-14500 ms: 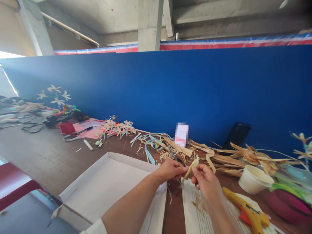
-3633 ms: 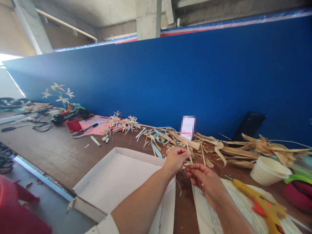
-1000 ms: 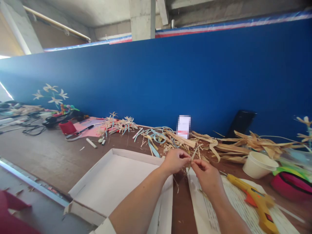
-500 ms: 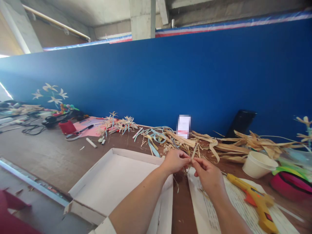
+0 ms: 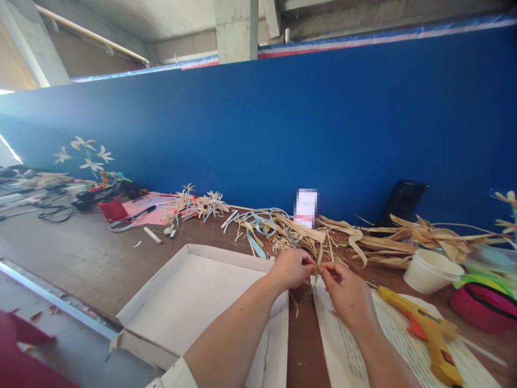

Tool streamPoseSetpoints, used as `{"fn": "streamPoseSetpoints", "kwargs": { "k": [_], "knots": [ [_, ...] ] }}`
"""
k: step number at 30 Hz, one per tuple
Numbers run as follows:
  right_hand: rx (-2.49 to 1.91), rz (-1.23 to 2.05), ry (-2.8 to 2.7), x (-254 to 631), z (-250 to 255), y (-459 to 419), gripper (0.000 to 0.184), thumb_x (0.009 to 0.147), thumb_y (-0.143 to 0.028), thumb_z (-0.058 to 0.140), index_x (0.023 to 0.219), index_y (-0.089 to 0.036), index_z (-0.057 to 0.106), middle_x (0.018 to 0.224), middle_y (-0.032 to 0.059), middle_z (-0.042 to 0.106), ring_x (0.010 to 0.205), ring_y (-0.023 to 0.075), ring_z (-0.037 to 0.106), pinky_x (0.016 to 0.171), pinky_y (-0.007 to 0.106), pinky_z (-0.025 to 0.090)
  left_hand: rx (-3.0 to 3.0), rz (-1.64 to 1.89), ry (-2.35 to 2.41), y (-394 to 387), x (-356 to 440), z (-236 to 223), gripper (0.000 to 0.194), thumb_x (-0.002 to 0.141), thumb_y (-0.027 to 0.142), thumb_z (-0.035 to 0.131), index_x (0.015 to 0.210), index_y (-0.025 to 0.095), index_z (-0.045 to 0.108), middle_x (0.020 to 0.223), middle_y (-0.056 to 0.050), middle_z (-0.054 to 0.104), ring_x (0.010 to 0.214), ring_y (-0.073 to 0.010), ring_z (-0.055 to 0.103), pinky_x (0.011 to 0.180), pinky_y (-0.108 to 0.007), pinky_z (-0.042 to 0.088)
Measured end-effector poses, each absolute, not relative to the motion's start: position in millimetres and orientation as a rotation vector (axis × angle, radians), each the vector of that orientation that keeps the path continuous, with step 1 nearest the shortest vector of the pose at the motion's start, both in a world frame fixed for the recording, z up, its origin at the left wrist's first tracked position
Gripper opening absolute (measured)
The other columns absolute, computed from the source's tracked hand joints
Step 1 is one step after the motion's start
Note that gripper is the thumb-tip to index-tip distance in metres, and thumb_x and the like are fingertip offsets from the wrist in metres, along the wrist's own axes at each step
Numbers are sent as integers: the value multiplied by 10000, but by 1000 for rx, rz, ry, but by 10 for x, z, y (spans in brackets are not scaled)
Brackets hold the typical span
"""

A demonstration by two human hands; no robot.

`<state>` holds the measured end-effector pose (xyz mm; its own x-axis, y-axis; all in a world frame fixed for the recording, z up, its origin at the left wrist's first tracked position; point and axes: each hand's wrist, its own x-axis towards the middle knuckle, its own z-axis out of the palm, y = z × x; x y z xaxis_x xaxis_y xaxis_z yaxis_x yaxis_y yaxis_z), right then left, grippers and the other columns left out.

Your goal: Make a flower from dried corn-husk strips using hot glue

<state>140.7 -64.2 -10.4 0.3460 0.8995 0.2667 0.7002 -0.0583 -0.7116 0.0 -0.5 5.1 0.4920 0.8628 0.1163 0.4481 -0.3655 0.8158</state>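
Note:
My left hand and my right hand meet over the brown table, both pinching a thin dried leaf strip that stands up between their fingertips. Just behind them lies a heap of dried leaf strips mixed with pale blue ribbon. Under my left forearm sits a shallow white cardboard box lid. My right forearm rests over a printed paper sheet.
A yellow glue gun lies on the paper at right, near a white cup and a pink pouch. Straw flowers, a red cup and cables lie at left. A blue wall backs the table.
My right hand has moved closer to the left hand, so both now pinch the strip at nearly the same spot. The view has shifted slightly.

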Motion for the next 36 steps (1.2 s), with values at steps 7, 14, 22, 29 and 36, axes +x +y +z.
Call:
{"fn": "streamPoseSetpoints", "kwargs": {
  "k": [7, 14, 22, 29, 36],
  "knots": [
    [-1850, 148, -1526, 1335, -65, -659, 231, 802, -401, 444, 827, -235, 603, 756, 34, 642, 671, 195, 577, 594, 291, 363, 2093, 726, 1197, -83, 46, 79, 189, 694, 305, 539, 754, 183, 671, 730, -20, 670, 675, -149, 580, 608, -223, 427],
    [-1953, 89, -1555, 1297, -35, -670, 208, 809, -357, 427, 820, -228, 590, 776, 43, 629, 697, 199, 575, 574, 285, 332, 2150, 759, 1356, -184, 112, 117, 170, 708, 297, 523, 721, 208, 667, 763, -38, 680, 719, -173, 596, 670, -255, 439],
    [-1936, -60, -1619, 1277, -54, -689, 176, 815, -321, 420, 815, -229, 569, 823, 41, 615, 723, 201, 564, 570, 288, 313, 2153, 780, 1429, -185, 146, 57, 188, 707, 272, 512, 737, 200, 683, 769, -67, 678, 724, -186, 596, 676, -260, 431],
    [-1764, 262, -1389, 1257, -17, -693, 215, 767, -409, 510, 814, -226, 612, 693, 23, 619, 631, 189, 544, 589, 300, 363, 1839, 857, 1402, 86, -56, 29, 171, 653, 200, 501, 614, 142, 657, 565, -35, 612, 563, -135, 541, 560, -217, 407],
    [-978, 1044, -794, 1407, 219, -748, 197, 656, -356, 656, 725, -189, 578, 716, -2, 529, 463, 64, 321, 387, 207, 233, 1431, 968, 1273, 173, -78, 47, 79, 623, 170, 517, 591, 141, 584, 417, 34, 470, 382, -80, 417, 407, -186, 327]
  ]
}}
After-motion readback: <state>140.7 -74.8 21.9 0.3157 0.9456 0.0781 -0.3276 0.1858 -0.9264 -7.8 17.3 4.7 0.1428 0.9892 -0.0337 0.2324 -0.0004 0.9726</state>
